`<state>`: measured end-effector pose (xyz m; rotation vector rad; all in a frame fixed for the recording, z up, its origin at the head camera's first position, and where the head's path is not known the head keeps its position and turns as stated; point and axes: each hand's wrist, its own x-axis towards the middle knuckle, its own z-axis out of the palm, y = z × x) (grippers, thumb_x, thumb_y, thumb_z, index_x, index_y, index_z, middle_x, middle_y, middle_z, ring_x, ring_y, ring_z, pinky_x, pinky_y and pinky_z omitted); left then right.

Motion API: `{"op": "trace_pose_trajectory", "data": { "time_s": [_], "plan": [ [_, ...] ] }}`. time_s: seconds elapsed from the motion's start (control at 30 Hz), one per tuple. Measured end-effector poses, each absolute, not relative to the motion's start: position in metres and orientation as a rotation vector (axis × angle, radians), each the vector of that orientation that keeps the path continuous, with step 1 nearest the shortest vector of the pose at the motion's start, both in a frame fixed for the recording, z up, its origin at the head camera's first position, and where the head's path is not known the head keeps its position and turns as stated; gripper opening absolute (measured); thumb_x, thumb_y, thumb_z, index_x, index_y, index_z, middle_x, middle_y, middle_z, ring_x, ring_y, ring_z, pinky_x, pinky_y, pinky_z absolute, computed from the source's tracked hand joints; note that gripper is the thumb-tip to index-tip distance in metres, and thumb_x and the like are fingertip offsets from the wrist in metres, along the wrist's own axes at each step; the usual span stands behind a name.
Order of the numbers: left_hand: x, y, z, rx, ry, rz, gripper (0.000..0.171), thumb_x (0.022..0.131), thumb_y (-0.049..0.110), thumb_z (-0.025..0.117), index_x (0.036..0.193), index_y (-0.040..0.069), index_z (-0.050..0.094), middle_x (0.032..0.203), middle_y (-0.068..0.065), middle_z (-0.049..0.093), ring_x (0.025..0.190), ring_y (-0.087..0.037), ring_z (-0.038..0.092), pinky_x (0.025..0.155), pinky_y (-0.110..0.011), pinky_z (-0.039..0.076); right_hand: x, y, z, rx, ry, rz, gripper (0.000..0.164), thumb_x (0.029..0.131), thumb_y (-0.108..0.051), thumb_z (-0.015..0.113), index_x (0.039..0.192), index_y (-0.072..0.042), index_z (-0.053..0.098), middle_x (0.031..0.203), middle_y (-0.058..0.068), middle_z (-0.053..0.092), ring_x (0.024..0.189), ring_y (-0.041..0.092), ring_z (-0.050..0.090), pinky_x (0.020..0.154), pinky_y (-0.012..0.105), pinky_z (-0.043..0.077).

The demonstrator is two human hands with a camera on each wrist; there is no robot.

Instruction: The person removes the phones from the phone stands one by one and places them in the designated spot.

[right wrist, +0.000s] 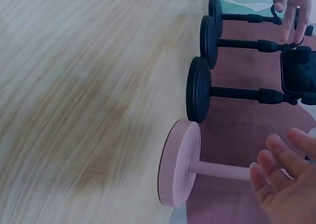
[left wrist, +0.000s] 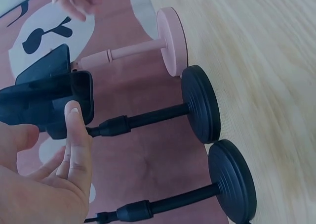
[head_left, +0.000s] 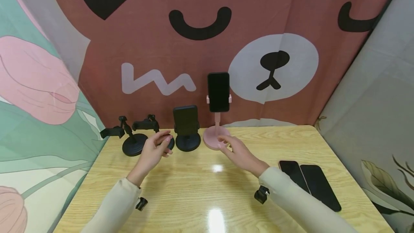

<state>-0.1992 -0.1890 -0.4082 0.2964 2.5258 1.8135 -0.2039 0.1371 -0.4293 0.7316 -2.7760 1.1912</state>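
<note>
A pink phone stand [head_left: 211, 137] holds a dark phone [head_left: 219, 92] upright between its side clamps. Beside it, a shorter black phone stand [head_left: 187, 143] carries another phone [head_left: 185, 120], tilted back. My left hand [head_left: 154, 150] hovers in front of a second black stand [head_left: 147, 124], fingers loosely bent with nothing between them. In the left wrist view its fingertips overlap the phone [left wrist: 79, 88] on the middle stand. My right hand [head_left: 238, 153] is in front of the pink base, fingers relaxed, holding nothing; in the right wrist view it overlaps the pink pole [right wrist: 222, 170].
Farther left stands another black stand [head_left: 134, 145], its holder [head_left: 112, 132] turned sideways. Two dark phones [head_left: 292, 173] [head_left: 320, 186] lie side by side at the right of the wooden table [head_left: 181, 197]. A printed cloth [head_left: 145, 39] hangs behind the stands.
</note>
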Motion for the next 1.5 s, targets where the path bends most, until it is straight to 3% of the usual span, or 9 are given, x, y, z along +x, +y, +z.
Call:
{"op": "trace_pose_trajectory", "data": {
  "time_s": [0.2, 0.43, 0.67, 0.97, 1.07, 1.2, 1.3, 1.37, 1.5],
  "plan": [
    [-0.204, -0.182, -0.407, 0.285, 2.504, 1.822, 0.05, 0.108, 0.027, 0.05, 0.153, 0.008, 0.039, 0.145, -0.027, 0.054, 0.076, -0.016, 0.072, 0.071, -0.031, 0.062, -0.216, 0.123, -0.428, 0.678, -2.777, 1.369, 0.046, 0.108, -0.031, 0.049, 0.149, -0.009, 0.049, 0.147, 0.015, 0.056, 0.123, 0.031, 0.06, 0.102, 0.052, 0.051],
    [-0.211, -0.176, -0.407, 0.312, 2.456, 1.863, 0.051, 0.109, 0.026, 0.048, 0.156, 0.009, 0.036, 0.144, -0.026, 0.056, 0.076, -0.02, 0.073, 0.068, -0.026, 0.06, -0.228, 0.107, -0.422, 0.678, -2.731, 1.49, 0.048, 0.108, -0.028, 0.049, 0.152, -0.008, 0.044, 0.154, 0.017, 0.047, 0.139, 0.034, 0.049, 0.11, 0.055, 0.045],
    [-0.217, -0.171, -0.407, 0.289, 2.459, 1.865, 0.05, 0.109, 0.027, 0.046, 0.156, 0.013, 0.035, 0.146, -0.027, 0.054, 0.076, -0.02, 0.073, 0.065, -0.026, 0.06, -0.241, 0.092, -0.417, 0.773, -2.665, 1.527, 0.048, 0.109, -0.02, 0.047, 0.153, -0.004, 0.04, 0.141, 0.02, 0.058, 0.131, 0.033, 0.056, 0.108, 0.051, 0.048],
    [-0.222, -0.17, -0.407, 0.271, 2.446, 1.869, 0.052, 0.109, 0.028, 0.046, 0.158, 0.015, 0.032, 0.146, -0.027, 0.054, 0.078, -0.027, 0.074, 0.064, -0.024, 0.059, -0.248, 0.079, -0.41, 0.758, -2.643, 1.608, 0.049, 0.109, -0.018, 0.045, 0.156, -0.005, 0.035, 0.141, 0.021, 0.057, 0.118, 0.03, 0.064, 0.102, 0.042, 0.053],
    [-0.224, -0.169, -0.408, 0.281, 2.439, 1.885, 0.053, 0.109, 0.024, 0.046, 0.159, 0.016, 0.03, 0.144, -0.028, 0.055, 0.075, -0.022, 0.074, 0.063, -0.023, 0.059, -0.248, 0.075, -0.407, 0.746, -2.636, 1.694, 0.049, 0.109, -0.018, 0.045, 0.156, -0.007, 0.035, 0.101, 0.017, 0.066, 0.082, 0.021, 0.066, 0.076, 0.03, 0.055],
    [-0.227, -0.168, -0.41, 0.297, 2.451, 1.886, 0.055, 0.109, 0.021, 0.046, 0.161, 0.013, 0.027, 0.137, -0.031, 0.059, 0.069, -0.011, 0.072, 0.063, -0.022, 0.059, -0.25, 0.072, -0.405, 0.77, -2.626, 1.808, 0.05, 0.11, -0.017, 0.043, 0.157, -0.007, 0.032, 0.061, 0.005, 0.044, 0.048, 0.012, 0.042, 0.052, 0.023, 0.04],
    [-0.229, -0.166, -0.411, 0.311, 2.466, 1.877, 0.055, 0.109, 0.018, 0.046, 0.16, 0.01, 0.028, 0.128, -0.032, 0.064, 0.068, -0.007, 0.071, 0.063, -0.022, 0.059, -0.252, 0.069, -0.403, 0.787, -2.63, 1.779, 0.05, 0.11, -0.016, 0.042, 0.157, -0.003, 0.032, 0.07, 0.005, 0.056, 0.046, 0.009, 0.039, 0.05, 0.022, 0.038],
    [-0.229, -0.166, -0.412, 0.325, 2.478, 1.865, 0.054, 0.109, 0.016, 0.046, 0.159, 0.007, 0.028, 0.122, -0.033, 0.066, 0.067, -0.006, 0.07, 0.064, -0.021, 0.059, -0.253, 0.068, -0.403, 0.788, -2.636, 1.733, 0.048, 0.11, -0.015, 0.043, 0.155, -0.001, 0.035, 0.087, 0.012, 0.065, 0.048, 0.012, 0.041, 0.05, 0.023, 0.038],
    [-0.231, -0.164, -0.413, 0.313, 2.498, 1.861, 0.053, 0.108, 0.015, 0.047, 0.158, 0.005, 0.031, 0.116, -0.031, 0.068, 0.066, -0.003, 0.069, 0.064, -0.02, 0.058, -0.256, 0.067, -0.402, 0.78, -2.654, 1.606, 0.045, 0.109, -0.014, 0.044, 0.151, 0.002, 0.04, 0.12, 0.022, 0.068, 0.073, 0.022, 0.064, 0.065, 0.027, 0.051]
  ]
}}
